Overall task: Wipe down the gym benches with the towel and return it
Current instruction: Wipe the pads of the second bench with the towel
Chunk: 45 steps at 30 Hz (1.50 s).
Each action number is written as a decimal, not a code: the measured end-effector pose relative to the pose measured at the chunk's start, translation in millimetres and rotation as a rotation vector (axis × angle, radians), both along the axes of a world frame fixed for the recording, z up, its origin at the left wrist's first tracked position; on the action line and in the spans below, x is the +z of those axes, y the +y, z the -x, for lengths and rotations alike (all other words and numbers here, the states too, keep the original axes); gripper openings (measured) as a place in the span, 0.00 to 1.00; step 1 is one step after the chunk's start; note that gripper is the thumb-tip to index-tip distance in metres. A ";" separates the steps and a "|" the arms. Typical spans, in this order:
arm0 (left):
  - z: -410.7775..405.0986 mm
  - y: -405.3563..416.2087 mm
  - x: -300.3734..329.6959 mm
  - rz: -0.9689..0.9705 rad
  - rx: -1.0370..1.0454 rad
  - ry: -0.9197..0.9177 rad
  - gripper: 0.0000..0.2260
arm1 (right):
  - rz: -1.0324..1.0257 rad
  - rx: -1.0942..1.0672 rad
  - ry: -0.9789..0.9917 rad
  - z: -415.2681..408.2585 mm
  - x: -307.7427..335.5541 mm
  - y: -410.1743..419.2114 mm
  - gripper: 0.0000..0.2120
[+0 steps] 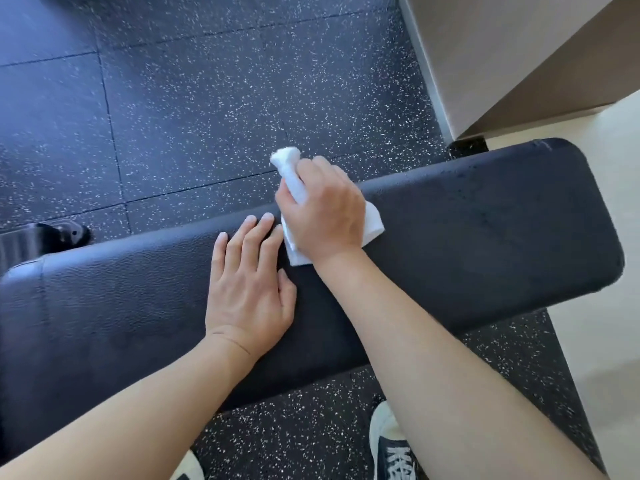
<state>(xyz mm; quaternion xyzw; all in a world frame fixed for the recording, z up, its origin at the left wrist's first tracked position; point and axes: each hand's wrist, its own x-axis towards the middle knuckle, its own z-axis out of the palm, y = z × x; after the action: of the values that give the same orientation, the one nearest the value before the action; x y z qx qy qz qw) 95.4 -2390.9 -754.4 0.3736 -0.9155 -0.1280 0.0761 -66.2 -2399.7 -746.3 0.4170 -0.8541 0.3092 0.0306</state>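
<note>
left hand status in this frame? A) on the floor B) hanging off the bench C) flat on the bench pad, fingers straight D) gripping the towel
C: the left hand lies flat on the bench pad with straight fingers, holding nothing, while the right hand grips the white towel beside it.
</note>
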 end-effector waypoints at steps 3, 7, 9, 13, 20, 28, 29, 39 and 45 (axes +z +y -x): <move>-0.6 0.0 1.2 0.007 0.007 -0.007 0.28 | 0.006 0.059 -0.030 3.1 0.9 -5.3 0.09; 1.2 2.6 4.7 0.012 0.014 -0.026 0.27 | 0.034 0.179 0.033 9.5 0.5 23.0 0.11; -0.1 1.6 4.0 0.028 0.007 -0.030 0.27 | 0.027 0.218 0.066 13.5 -2.8 59.4 0.11; 3.3 1.0 3.3 0.052 0.005 -0.029 0.27 | 0.012 0.323 0.150 49.8 -15.9 149.8 0.09; 2.8 2.5 5.2 0.054 0.015 -0.051 0.27 | 0.003 0.345 0.237 116.5 -12.5 120.4 0.13; 2.1 1.5 8.7 0.006 0.023 -0.066 0.28 | -0.079 0.319 0.078 32.3 -3.8 6.6 0.12; 2.7 1.6 9.5 -0.007 0.022 -0.060 0.28 | -0.086 0.340 0.064 20.1 -2.1 0.0 0.11; 0.8 0.0 6.8 -0.024 0.028 -0.034 0.28 | -0.106 0.331 0.029 7.0 -2.2 -13.9 0.11; 4.5 4.1 21.5 -0.010 0.050 -0.081 0.27 | -0.113 0.373 -0.046 11.4 0.2 -14.0 0.11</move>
<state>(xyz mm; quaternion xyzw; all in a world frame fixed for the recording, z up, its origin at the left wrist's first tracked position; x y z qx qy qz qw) 90.9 -2386.8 -732.9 0.4016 -0.9076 -0.1154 0.0404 -77.7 -2413.7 -746.1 0.5620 -0.7786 0.2703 -0.0702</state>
